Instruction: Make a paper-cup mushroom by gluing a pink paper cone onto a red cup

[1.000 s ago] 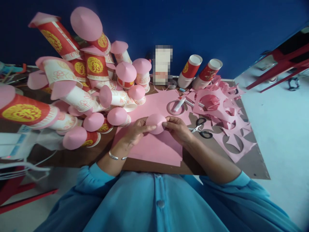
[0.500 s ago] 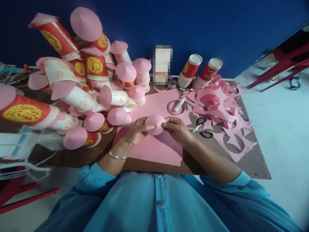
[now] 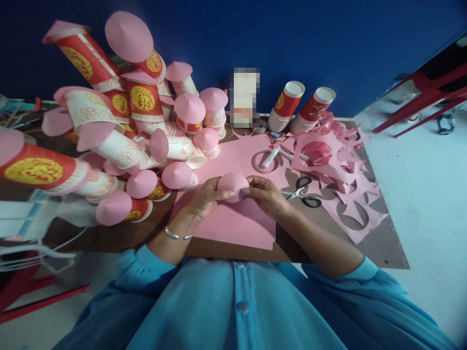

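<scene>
A small pink paper cone [image 3: 232, 183] is held between my two hands, above pink paper sheets [image 3: 233, 226] on the table. My left hand [image 3: 208, 195] pinches its left edge, thumb on the near side. On the opposite edge, my right hand [image 3: 267, 194] grips the cone with thumb and fingers. The fingertips behind the paper are partly hidden. Scissors [image 3: 298, 192] with black handles lie just right of my right hand. Beyond the cone, a glue tube [image 3: 271, 156] rests across a roll of tape [image 3: 260, 167].
Several paper cups with pink cone tops [image 3: 144, 99] crowd the table's left side. Two cup stacks [image 3: 286, 107] stand at the back. Cut pink paper scraps [image 3: 337, 160] are heaped on the right. A white power strip [image 3: 22, 218] with cables sits at the left edge.
The cone has tilted and shifted slightly left in my hands. My right thumb has slid from near its tip down towards the lower edge.
</scene>
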Demonstrator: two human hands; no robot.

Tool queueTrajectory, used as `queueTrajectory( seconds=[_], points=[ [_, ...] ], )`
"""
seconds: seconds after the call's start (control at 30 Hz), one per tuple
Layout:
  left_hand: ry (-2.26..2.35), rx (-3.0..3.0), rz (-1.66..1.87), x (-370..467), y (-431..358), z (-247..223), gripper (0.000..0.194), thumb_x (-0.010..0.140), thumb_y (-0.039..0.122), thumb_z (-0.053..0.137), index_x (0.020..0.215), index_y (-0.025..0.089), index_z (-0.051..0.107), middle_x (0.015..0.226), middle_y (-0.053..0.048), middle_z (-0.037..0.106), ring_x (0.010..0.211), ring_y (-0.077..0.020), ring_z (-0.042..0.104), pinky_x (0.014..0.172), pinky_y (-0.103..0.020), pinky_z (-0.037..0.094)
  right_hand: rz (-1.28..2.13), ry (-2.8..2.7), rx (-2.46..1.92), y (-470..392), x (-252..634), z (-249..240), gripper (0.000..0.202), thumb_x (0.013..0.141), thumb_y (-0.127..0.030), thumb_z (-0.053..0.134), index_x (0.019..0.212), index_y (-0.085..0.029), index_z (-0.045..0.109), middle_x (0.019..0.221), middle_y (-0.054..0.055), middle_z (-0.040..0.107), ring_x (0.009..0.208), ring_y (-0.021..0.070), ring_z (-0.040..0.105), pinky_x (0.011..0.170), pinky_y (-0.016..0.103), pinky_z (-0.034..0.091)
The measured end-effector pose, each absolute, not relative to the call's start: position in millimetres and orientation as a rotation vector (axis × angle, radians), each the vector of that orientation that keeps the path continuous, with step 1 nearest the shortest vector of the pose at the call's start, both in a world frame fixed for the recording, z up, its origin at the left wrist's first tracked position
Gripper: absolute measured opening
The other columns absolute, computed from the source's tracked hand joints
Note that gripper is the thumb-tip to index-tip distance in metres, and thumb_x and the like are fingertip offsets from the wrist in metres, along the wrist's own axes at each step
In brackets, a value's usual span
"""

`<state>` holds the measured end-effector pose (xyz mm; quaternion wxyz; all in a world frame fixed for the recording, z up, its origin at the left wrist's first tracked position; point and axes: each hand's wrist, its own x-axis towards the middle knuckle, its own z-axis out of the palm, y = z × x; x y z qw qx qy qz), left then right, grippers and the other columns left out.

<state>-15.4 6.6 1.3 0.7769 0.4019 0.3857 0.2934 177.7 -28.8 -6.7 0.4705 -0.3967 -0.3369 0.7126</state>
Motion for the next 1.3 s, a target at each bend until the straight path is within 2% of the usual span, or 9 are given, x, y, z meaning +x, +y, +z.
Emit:
queueTrajectory(
  seconds=[0.2, 0.33, 0.47, 0.77, 0.97, 1.17, 1.3],
  points=[
    [0.836, 0.863, 0.587, -15.7, 6.3, 4.3, 0.043, 0.058, 0.030, 0.091, 0.094, 0.011, 0.077, 0.082, -0.007, 0.075, 0.076, -0.0172, 0.066, 0.073, -0.028, 0.052, 1.753, -0.849, -1.006, -29.3, 177.3, -8.0, 0.031, 0.062, -0.037, 0.097, 0.075, -0.018, 0.075, 0.074, -0.002, 0.070, 0.072, 0.0126, 0.061, 0.076, 0.029, 0.049],
    [0.786, 0.801, 0.626, -16.7, 6.1, 1.6, 0.035, 0.069, 0.035, 0.085, 0.095, 0.013, 0.079, 0.087, -0.008, 0.077, 0.086, -0.0217, 0.069, 0.075, -0.029, 0.051, 1.761, -0.818, -1.034, -28.8, 178.6, -7.1, 0.029, 0.063, -0.038, 0.095, 0.073, -0.018, 0.077, 0.073, 0.000, 0.072, 0.069, 0.0130, 0.060, 0.074, 0.029, 0.048],
    [0.786, 0.798, 0.664, -16.4, 6.6, -0.6, 0.033, 0.070, 0.035, 0.084, 0.094, 0.013, 0.079, 0.088, -0.008, 0.078, 0.093, -0.0252, 0.070, 0.079, -0.032, 0.051, 1.776, -0.828, -1.034, -28.3, 178.8, -5.4, 0.031, 0.062, -0.040, 0.095, 0.074, -0.018, 0.079, 0.071, 0.000, 0.073, 0.070, 0.0144, 0.061, 0.076, 0.030, 0.049],
    [0.787, 0.818, 0.696, -16.1, 6.3, -0.2, 0.032, 0.072, 0.038, 0.083, 0.094, 0.014, 0.080, 0.084, -0.007, 0.078, 0.088, -0.0231, 0.071, 0.076, -0.029, 0.050, 1.759, -0.836, -0.992, -28.9, 178.0, -8.9, 0.033, 0.062, -0.039, 0.097, 0.082, -0.020, 0.080, 0.073, -0.001, 0.073, 0.074, 0.0148, 0.063, 0.079, 0.030, 0.050],
    [0.785, 0.839, 0.707, -15.9, 6.1, -1.0, 0.033, 0.074, 0.037, 0.082, 0.096, 0.014, 0.080, 0.085, -0.008, 0.078, 0.088, -0.0228, 0.071, 0.079, -0.030, 0.051, 1.729, -0.850, -1.017, -28.8, 178.3, -11.6, 0.029, 0.065, -0.039, 0.095, 0.078, -0.019, 0.079, 0.076, 0.001, 0.074, 0.073, 0.0139, 0.062, 0.078, 0.030, 0.049],
    [0.794, 0.812, 0.761, -14.9, 7.2, -1.0, 0.030, 0.072, 0.037, 0.084, 0.091, 0.014, 0.080, 0.081, -0.006, 0.077, 0.085, -0.0212, 0.070, 0.073, -0.027, 0.049, 1.743, -0.864, -0.978, -28.9, 177.5, -11.5, 0.032, 0.063, -0.037, 0.097, 0.086, -0.021, 0.081, 0.077, 0.000, 0.074, 0.077, 0.0151, 0.064, 0.081, 0.031, 0.051],
    [0.830, 0.792, 0.761, -15.3, 6.7, -1.4, 0.034, 0.071, 0.039, 0.085, 0.095, 0.014, 0.080, 0.082, -0.005, 0.077, 0.084, -0.0223, 0.070, 0.073, -0.029, 0.049, 1.677, -0.841, -1.004, -28.1, 178.8, -12.2, 0.030, 0.068, -0.042, 0.094, 0.078, -0.019, 0.078, 0.074, -0.001, 0.071, 0.071, 0.0125, 0.060, 0.076, 0.029, 0.048]
  ],
)
